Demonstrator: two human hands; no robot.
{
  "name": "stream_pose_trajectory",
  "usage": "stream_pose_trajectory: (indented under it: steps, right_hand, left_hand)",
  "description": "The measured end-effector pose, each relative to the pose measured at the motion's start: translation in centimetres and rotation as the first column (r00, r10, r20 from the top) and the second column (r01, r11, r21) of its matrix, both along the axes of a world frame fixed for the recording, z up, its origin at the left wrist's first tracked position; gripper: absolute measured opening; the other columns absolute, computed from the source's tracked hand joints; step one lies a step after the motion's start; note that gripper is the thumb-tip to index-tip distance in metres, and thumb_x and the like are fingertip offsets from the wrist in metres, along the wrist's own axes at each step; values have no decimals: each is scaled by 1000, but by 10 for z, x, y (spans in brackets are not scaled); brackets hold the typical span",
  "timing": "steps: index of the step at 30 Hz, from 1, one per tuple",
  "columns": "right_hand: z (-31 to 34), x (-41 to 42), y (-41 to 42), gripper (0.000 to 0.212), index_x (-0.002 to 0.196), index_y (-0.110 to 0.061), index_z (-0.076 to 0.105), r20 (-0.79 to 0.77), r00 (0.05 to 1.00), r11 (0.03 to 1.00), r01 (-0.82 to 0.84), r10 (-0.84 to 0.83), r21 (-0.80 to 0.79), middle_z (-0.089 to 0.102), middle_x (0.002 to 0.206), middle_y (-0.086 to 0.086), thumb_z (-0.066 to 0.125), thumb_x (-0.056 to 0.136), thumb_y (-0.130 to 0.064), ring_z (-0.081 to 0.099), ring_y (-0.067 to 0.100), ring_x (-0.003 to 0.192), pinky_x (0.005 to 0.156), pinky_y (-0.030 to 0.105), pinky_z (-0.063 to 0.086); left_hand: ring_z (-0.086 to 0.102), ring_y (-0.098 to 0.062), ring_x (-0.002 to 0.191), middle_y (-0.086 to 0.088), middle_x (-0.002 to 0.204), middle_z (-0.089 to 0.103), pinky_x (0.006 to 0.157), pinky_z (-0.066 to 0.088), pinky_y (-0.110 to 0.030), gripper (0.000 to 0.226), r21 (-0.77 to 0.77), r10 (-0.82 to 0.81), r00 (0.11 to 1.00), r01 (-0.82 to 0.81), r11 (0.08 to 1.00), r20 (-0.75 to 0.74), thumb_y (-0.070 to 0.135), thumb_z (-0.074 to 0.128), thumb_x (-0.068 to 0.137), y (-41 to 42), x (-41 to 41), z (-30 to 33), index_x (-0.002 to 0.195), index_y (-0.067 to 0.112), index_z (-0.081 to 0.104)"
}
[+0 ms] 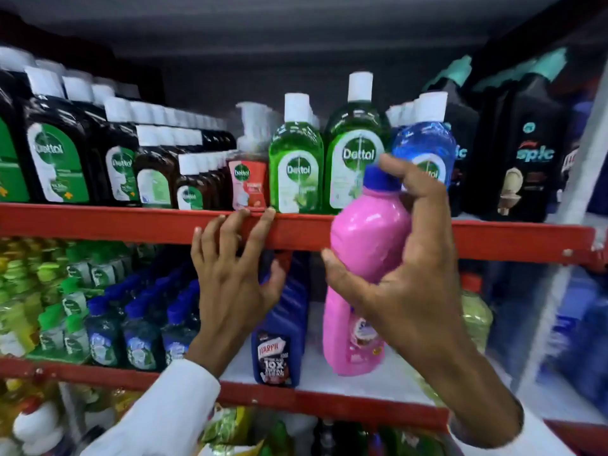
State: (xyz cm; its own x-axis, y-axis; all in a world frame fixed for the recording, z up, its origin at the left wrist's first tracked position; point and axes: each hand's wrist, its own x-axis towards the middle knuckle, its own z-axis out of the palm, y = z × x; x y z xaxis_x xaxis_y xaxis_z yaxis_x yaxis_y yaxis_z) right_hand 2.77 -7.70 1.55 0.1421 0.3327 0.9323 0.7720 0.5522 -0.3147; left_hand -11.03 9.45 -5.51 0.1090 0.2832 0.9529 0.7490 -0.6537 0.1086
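My right hand (408,258) grips a pink bottle (365,238) with a blue cap near its neck and shoulder, holding it in front of the red upper shelf edge (131,222). The bottle's lower part reaches down over the white middle shelf (378,380); whether it stands on it I cannot tell. My left hand (233,274) is spread, its fingertips resting on the red shelf edge and its thumb near a dark blue Harpic bottle (279,343) below.
Dettol bottles fill the upper shelf: brown ones (56,153) at left, green ones (296,159) in the middle, a blue one (424,143). Black Spic bottles (526,149) stand at right. Small green and blue-capped bottles (98,317) crowd the middle shelf's left. A yellow bottle (473,311) stands behind my right wrist.
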Motion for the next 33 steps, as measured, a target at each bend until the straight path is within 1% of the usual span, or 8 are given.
stream_pose_trajectory:
  steps: [3, 6, 12, 15, 23, 27, 30, 33]
  right_hand:
    - [-50, 23, 1, 86, 132, -28, 45, -4, 995, 994, 102, -102, -46, 45, 133, 0, 92, 62, -12, 46, 5, 124, 102, 7, 33]
    - [-93, 43, 18, 81, 130, -18, 51, -80, 977, 980, 192, -196, -58, 47, 131, 5, 92, 60, -6, 41, -1, 124, 105, 6, 28]
    - [-130, 59, 59, 73, 128, -6, 54, -200, 923, 945, 317, -328, -83, 49, 129, 21, 89, 64, -4, 40, 11, 122, 107, 2, 21]
    - [-146, 60, 75, 77, 131, -19, 48, -218, 918, 942, 310, -331, -127, 47, 131, 20, 88, 66, -5, 43, 23, 124, 108, 5, 23]
    - [-171, 54, 89, 78, 131, -19, 50, -135, 932, 932, 311, -338, -184, 41, 133, 14, 89, 64, -7, 28, 1, 122, 108, -3, 13]
    - [-172, 60, 88, 87, 139, -28, 45, -104, 944, 927, 280, -313, -252, 37, 138, 10, 90, 66, -16, 25, -1, 125, 108, -4, 10]
    - [-178, 68, 80, 98, 147, -46, 31, -78, 965, 926, 216, -251, -309, 31, 147, 5, 89, 69, -31, 24, -2, 131, 106, -6, 13]
    - [-189, 76, 62, 98, 151, -36, 28, -57, 964, 921, 229, -259, -314, 30, 149, -2, 84, 71, -50, 29, 3, 136, 104, -5, 20]
  left_hand:
    - [39, -37, 138, -12, 146, 51, 121, 26, -64, 67, 8, 59, 998, -59, 998, 21, 39, 66, 84, -2, 2, 4, 147, 32, 49]
    - [35, -33, 140, -14, 143, 53, 122, 25, -64, 64, 21, 53, 998, -54, 998, 45, 35, 68, 84, -3, 7, 5, 145, 28, 53]
    - [41, -37, 142, -16, 145, 50, 123, 24, -64, 64, -34, 18, 999, -17, 999, 39, 33, 67, 85, -3, 8, 5, 147, 25, 50]
    - [40, -36, 143, -15, 146, 50, 123, 24, -63, 64, -36, 19, 999, -18, 999, 28, 32, 66, 86, -3, 6, 5, 147, 25, 49]
    - [38, -36, 144, -16, 148, 48, 122, 28, -62, 64, -38, 3, 1000, -3, 999, 11, 32, 66, 88, -5, 4, 4, 149, 26, 48]
    - [35, -35, 146, -16, 151, 45, 122, 28, -61, 67, -63, -20, 1000, 20, 998, 6, 33, 65, 87, -9, 4, 4, 151, 26, 45]
    - [37, -35, 145, -18, 151, 43, 120, 35, -57, 65, -67, -110, 990, 116, 991, 84, 29, 69, 87, -19, 5, -5, 148, 23, 49]
    - [51, -29, 124, -18, 130, 50, 106, 47, -38, 44, -49, -268, 926, 291, 956, 268, 20, 72, 84, -41, 15, -39, 126, 9, 62]
